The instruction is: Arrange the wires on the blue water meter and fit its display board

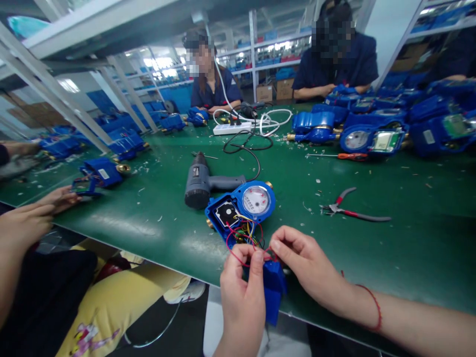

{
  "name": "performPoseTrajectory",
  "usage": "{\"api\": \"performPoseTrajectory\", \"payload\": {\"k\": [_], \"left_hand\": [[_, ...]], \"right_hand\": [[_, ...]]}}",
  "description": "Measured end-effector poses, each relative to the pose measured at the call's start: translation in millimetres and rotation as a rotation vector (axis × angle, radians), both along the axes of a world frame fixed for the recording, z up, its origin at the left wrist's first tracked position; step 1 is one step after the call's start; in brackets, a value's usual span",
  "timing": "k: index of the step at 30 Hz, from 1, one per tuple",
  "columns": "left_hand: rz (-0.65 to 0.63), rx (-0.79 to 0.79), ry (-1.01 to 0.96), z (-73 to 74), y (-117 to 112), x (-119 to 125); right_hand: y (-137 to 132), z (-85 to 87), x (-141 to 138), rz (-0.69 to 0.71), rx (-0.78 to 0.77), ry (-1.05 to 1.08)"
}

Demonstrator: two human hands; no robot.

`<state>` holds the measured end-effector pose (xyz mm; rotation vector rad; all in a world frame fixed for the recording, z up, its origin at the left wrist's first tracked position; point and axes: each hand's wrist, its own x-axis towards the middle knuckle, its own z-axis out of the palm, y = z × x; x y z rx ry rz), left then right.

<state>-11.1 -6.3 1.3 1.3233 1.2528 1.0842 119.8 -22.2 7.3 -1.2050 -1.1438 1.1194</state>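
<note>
An open blue water meter (241, 208) lies on the green table (409, 233) near its front edge, dial up, with coloured wires (245, 233) spilling from its open side. My left hand (241, 292) holds a blue plastic cover piece (274, 290) at the table edge, thumb and finger pinching a red wire. My right hand (301, 263) pinches the same wires from the right, just beside the left hand's fingertips. A red string circles my right wrist.
A grey power screwdriver (206, 183) lies behind the meter. Red-handled pliers (351, 210) lie to the right, a screwdriver (342, 155) farther back. A white power strip (232, 128) and cables sit mid-table. Blue meters pile at right and left. Other people work opposite and at my left.
</note>
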Motion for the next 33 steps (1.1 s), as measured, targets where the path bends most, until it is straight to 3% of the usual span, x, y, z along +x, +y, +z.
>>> {"api": "performPoseTrajectory", "payload": {"k": [5,10,13,20,25,33], "left_hand": [[-0.012,0.006,0.031,-4.5,-1.8,-1.6],[-0.082,0.014,0.07,-8.5,-3.2,-10.0],[-0.093,-0.033,0.02,-10.2,-4.3,-15.6],[0.134,-0.004,-0.124,-15.3,1.8,-27.7],[0.138,0.003,-0.154,-18.3,4.6,-31.8],[0.112,0.085,0.036,-17.3,8.2,-39.4]], "right_hand": [[3.5,-3.1,2.2,-0.023,-0.054,0.076],[13.2,-13.4,18.8,-0.237,-0.131,0.205],[15.5,-14.6,22.0,-0.221,-0.167,0.263],[20.7,-14.5,25.6,-0.202,-0.184,0.361],[28.0,-13.1,33.4,-0.186,-0.115,0.186],[38.1,0.6,13.0,0.077,-0.033,-0.198]]}}
